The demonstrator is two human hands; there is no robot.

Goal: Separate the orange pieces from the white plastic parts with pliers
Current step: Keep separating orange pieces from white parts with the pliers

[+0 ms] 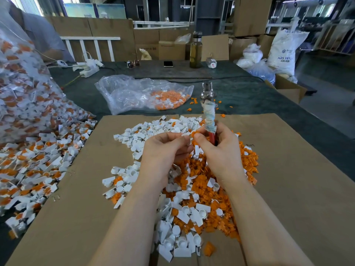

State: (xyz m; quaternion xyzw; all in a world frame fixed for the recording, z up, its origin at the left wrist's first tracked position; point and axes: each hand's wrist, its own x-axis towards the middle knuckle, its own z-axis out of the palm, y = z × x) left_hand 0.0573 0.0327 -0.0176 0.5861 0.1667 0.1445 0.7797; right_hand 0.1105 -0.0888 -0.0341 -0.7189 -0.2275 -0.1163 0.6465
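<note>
Left hand (165, 148) pinches a white part's orange piece (194, 133) above the sorted pile (192, 189); right hand (221, 148), fingers curled around upright pliers (209, 114), should hold steady and twist cleanly.

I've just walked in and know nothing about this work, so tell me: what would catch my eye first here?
Most striking is the heap of orange and white plastic pieces spread over the brown cardboard sheet in the middle. Above it, the left hand and right hand meet over a small orange piece, the right also gripping rag-wrapped pliers that point upward. At far left, a big clear bag spills more unsorted parts.
</note>
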